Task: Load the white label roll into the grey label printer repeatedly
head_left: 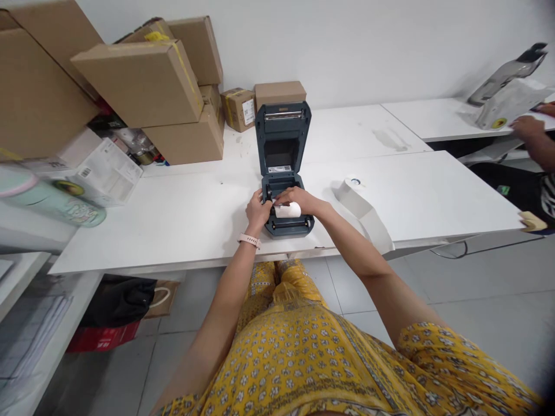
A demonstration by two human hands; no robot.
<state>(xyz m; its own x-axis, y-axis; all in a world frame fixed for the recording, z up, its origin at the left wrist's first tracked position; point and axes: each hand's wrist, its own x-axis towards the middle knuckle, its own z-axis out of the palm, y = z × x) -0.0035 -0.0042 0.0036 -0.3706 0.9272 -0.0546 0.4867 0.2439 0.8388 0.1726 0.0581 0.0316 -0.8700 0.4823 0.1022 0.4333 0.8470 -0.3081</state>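
Holding: one white paper roll (289,210), inside the open printer (288,232), right hand (302,200) closed on it; left hand (258,210) at the printer's left wall, its grip unclear. One loose paper strip (370,222), right of the printer. Likely fault: roll lodging askew or slipping free, caused by uneven pressure from the two hands.

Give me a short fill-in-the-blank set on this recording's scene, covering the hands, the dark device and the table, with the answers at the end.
1. The dark device has its lid standing ____.
2. The right hand is at a small roll whose colour is ____.
3. A pale wristband is worn on the arm of the ____ hand.
4. On the table, a loose paper strip lies to the person's ____ of the device.

Missing words: open; white; left; right
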